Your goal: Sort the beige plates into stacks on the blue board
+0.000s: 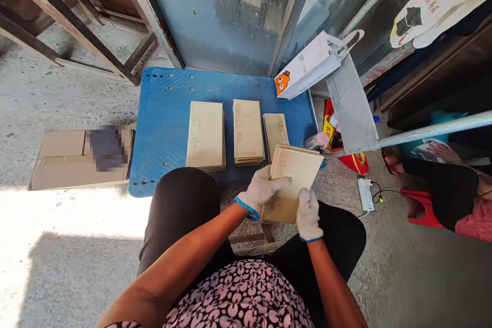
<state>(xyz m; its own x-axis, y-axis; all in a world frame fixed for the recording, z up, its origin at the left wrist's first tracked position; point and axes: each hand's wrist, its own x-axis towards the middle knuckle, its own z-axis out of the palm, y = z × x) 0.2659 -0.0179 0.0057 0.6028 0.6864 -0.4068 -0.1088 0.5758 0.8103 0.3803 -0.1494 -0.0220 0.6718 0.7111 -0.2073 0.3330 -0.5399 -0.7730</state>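
Observation:
Both my hands wear white knit gloves. My left hand [261, 190] lies across the face of a stack of tan cardboard sheets [298, 166], fingers curled over it. My right hand [309, 214] grips the same stack at its near lower edge. I hold the stack above my knees, just in front of a blue plastic board [165, 113]. On the board lie three piles of the same sheets: a left pile [206, 135], a middle pile [248, 131] and a smaller right pile [275, 132].
A flattened cardboard box [63, 159] lies on the concrete floor to the left. A white paper bag [307, 64] leans on a metal frame [351, 105]. A power strip [365, 193] lies right. Another person [446, 189] sits at far right.

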